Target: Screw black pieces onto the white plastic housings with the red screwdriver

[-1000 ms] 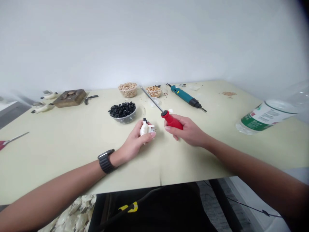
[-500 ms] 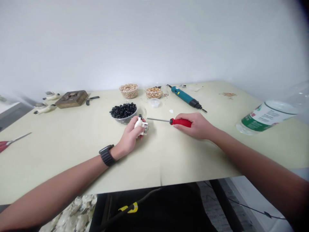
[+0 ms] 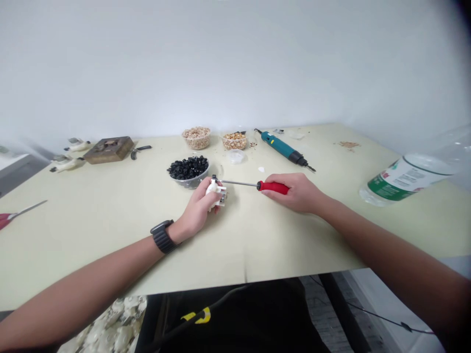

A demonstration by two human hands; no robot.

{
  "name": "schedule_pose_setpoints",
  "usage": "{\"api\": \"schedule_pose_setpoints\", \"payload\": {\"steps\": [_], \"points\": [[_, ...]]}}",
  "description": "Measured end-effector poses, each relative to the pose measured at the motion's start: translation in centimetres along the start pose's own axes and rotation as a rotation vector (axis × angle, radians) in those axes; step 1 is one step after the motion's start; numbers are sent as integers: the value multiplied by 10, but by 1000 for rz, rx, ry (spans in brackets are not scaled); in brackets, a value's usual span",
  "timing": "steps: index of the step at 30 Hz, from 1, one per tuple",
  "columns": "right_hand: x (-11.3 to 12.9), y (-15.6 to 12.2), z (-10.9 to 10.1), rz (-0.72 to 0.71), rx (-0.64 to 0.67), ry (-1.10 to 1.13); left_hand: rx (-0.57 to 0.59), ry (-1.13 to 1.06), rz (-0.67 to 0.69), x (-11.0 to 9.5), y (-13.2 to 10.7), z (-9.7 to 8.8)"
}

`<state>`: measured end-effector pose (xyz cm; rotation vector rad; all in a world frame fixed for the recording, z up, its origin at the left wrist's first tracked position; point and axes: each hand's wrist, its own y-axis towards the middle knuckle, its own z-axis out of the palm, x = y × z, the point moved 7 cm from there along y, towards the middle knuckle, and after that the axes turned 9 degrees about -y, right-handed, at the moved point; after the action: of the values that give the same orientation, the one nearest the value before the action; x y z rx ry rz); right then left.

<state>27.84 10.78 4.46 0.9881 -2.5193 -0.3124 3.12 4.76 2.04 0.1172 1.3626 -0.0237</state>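
Note:
My left hand (image 3: 198,208) is closed round a small white plastic part (image 3: 213,189) with a black piece (image 3: 214,177) at its top. In my right hand (image 3: 300,192) is a screwdriver with a red handle (image 3: 274,187). Its metal shaft (image 3: 239,183) points left, and the tip meets or nearly meets the black piece; contact is too small to make out. Just behind my left hand stands a clear bowl of small black parts (image 3: 188,168). Fingers cover much of the white part.
Two tubs of small brass-coloured pieces (image 3: 196,137) (image 3: 235,141) and a teal electric screwdriver (image 3: 283,147) lie at the back. A plastic bottle (image 3: 401,181) rests at right. Left are a brown block (image 3: 109,150), white parts (image 3: 66,163) and a red-handled tool (image 3: 14,215). More white parts (image 3: 114,323) lie below the table.
My right hand has shifted slightly left, bringing the screwdriver tip up to the black piece. My left hand keeps its hold on the white part.

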Motion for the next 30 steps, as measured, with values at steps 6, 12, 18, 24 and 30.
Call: {"api": "schedule_pose_setpoints", "payload": {"steps": [6,12,18,24,30], "points": [[5,-1,-3,-33,4,-32,-17,66,35,-5,0,0],[12,-2,-5,-83,-39,-42,-58,94,50,-7,-1,-2],[23,-8,-9,-140,-167,-326,-97,74,19,-9,0,-5],[33,-11,-9,-188,-203,-487,-117,118,1,-4,2,-10],[35,-13,-5,-179,-192,-448,-132,185,16,-4,2,-12]]}}
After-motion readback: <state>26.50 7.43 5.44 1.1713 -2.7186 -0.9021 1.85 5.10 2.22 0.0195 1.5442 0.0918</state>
